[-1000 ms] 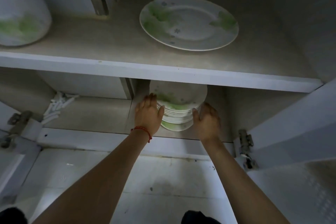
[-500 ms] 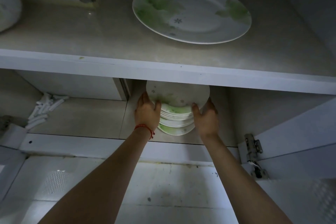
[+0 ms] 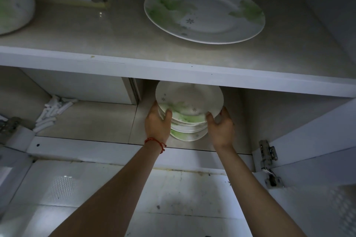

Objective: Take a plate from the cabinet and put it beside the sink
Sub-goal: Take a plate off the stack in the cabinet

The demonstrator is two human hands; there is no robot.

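Cabinet (image 3: 173, 75) shelves fill your view: the upper shelf (image 3: 96, 40) carries a big plate (image 3: 204, 12) right of centre and a white pot (image 3: 13, 4) at far left. On the lower shelf (image 3: 92, 119) a stack (image 3: 185, 131) of small plates sits between your hands. Your left hand (image 3: 157, 123) and right hand (image 3: 220, 127) both grip the top plate (image 3: 189, 100) by its rim, tilted up off the stack. A red string (image 3: 155, 141) circles your left wrist.
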